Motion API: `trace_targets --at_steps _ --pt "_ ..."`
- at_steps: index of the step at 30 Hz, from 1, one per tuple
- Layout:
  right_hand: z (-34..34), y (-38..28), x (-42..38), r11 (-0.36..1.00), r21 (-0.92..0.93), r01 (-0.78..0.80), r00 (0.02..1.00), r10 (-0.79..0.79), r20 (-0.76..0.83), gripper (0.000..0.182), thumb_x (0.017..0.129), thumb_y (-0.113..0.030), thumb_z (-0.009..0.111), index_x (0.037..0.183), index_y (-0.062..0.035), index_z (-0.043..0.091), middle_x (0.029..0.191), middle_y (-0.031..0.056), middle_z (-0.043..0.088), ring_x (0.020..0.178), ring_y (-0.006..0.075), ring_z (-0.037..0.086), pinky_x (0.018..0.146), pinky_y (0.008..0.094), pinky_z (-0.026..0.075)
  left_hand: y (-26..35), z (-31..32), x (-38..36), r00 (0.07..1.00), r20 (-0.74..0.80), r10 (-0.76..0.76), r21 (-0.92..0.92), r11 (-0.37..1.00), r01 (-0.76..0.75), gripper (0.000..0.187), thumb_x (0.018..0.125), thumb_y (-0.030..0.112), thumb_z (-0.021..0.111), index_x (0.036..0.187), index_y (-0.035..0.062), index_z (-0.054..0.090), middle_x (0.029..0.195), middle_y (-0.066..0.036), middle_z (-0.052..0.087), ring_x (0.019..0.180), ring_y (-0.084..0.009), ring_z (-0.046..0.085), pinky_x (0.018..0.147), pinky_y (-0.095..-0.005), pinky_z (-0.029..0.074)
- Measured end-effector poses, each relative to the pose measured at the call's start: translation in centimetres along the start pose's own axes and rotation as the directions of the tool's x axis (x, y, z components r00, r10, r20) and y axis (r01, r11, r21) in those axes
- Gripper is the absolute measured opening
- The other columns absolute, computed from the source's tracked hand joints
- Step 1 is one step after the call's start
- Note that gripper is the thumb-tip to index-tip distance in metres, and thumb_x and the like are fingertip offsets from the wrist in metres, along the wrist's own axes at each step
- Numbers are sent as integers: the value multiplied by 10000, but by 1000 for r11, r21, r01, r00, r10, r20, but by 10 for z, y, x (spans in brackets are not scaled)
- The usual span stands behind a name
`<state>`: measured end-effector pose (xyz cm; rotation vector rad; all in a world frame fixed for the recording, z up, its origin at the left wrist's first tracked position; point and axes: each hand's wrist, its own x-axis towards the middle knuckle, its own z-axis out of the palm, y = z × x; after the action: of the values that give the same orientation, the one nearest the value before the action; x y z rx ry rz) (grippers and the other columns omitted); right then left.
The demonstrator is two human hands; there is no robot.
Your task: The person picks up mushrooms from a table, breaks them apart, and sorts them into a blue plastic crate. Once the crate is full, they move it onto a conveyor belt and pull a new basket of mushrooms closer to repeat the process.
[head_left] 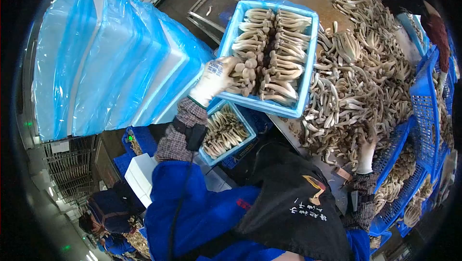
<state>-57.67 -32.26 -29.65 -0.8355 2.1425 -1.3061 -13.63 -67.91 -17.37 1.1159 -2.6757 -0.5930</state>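
My left hand (215, 79), in a white glove with bare fingertips, is closed around the stems of mushrooms (244, 75) at the near left of a blue-lined foam box (308, 80). Inside the box, long-stemmed mushrooms lie in two rows, caps toward the middle and pale stems outward. My right hand (366, 154), gloved the same way, reaches onto the near edge of a big loose mushroom heap (353, 87). Its fingers are stretched out and apart among the stems, and their tips are partly hidden.
Tall foam boxes wrapped in blue film (115, 58) stand at the left. A second mushroom-filled box (206, 156) sits lower, below the first. Blue perforated baskets (426, 109) line the right side. A small brown block (342, 173) lies near my right wrist. Another person (113, 213) is at the lower left.
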Motion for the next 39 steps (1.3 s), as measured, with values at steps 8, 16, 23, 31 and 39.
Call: trace_targets --at_steps 8,16,23,31,39 --pt "-20 -29 -11 990 -115 -83 996 86 24 458 970 -200 617 1365 10 518 1358 139 565 1238 220 522 1054 327 387 -32 -5 -17 982 139 127 115 983 -144 759 702 209 788 1384 67 486 1394 -153 504 1300 -342 464 1080 -451 388" --pt "-21 -37 -48 955 -193 -223 974 224 -17 477 972 -179 612 1376 42 484 1364 151 557 1267 236 515 1063 343 392 -43 37 -41 964 35 265 194 944 -267 636 884 426 633 1386 67 477 1441 -200 444 1351 -424 392 1130 -547 299" --pt "-29 -16 -70 989 41 -143 990 143 -15 444 977 -97 584 1385 40 472 1390 143 535 1276 219 504 1089 327 370 -53 44 -25 978 -88 189 -160 966 -201 464 947 313 601 1296 17 532 1376 -227 506 1265 -434 487 1056 -489 410" --pt "-37 1 -92 972 -9 -234 972 235 11 481 973 -181 593 1379 49 476 1389 169 532 1291 243 489 1095 341 350 -54 26 -5 977 -99 189 -24 981 -192 378 918 142 557 1282 39 561 1366 -206 521 1239 -407 509 1051 -460 416" --pt "-41 10 -101 970 -77 -230 973 231 1 451 968 -153 584 1359 54 493 1349 165 558 1255 240 511 1076 326 361 -51 41 -44 958 -105 266 9 964 -267 290 870 113 601 1151 58 644 1271 -144 611 1257 -369 523 1037 -463 447"
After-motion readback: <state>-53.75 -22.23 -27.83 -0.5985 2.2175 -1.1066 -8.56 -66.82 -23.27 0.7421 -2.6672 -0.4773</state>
